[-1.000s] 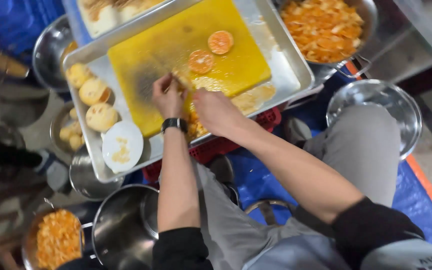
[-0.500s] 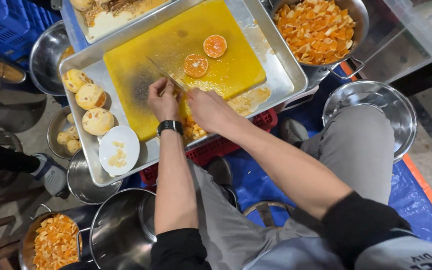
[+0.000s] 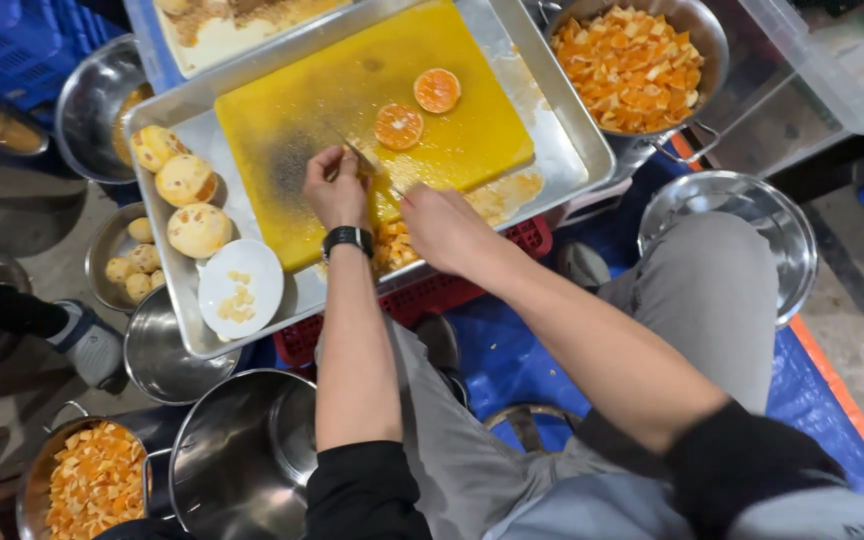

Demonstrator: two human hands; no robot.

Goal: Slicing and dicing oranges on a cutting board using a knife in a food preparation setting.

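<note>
Hands work at frame centre over the yellow cutting board point(image 3: 352, 110) inside a metal tray point(image 3: 572, 130). Left hand point(image 3: 335, 190) fingers curl narrow onto fruit; right hand point(image 3: 444, 225) grips a knife point(image 3: 360, 158). Two orange halves point(image 3: 417, 108) lie above; peeled oranges point(image 3: 182, 190) left.

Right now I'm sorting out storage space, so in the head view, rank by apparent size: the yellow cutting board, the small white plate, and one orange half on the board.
1. yellow cutting board, clearly largest.
2. small white plate.
3. orange half, smallest.
All sit on the same metal tray, so nearness hardly skews it.
</note>
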